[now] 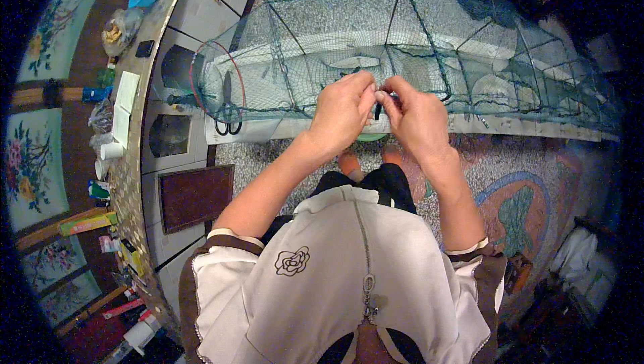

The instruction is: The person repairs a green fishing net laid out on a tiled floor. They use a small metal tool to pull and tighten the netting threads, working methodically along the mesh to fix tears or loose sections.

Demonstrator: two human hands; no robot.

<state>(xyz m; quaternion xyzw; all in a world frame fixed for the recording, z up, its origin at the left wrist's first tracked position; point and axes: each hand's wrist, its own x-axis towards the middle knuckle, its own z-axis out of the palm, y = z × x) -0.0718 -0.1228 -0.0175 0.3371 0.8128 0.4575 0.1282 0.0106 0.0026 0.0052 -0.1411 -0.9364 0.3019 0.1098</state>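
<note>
Both hands, left hand (pixel 342 110) and right hand (pixel 417 119), pinch the green net trap (pixel 429 48).

A long pale worktop (pixel 510 127) runs across the middle of the view above a speckled mosaic floor (pixel 282 152). A long dark-green folding net cage (pixel 416 48) lies along the worktop from end to end. Black-handled scissors (pixel 228 119) lie at its left end, just beside the cage's red-rimmed end ring (pixel 201 62).

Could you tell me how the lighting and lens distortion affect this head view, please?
Head view: strong fisheye bending, so the counter edge curves; corners fall to black; light is even on both hands, left hand, right hand, and the green net cage; the far rim looks dim and soft.
</note>
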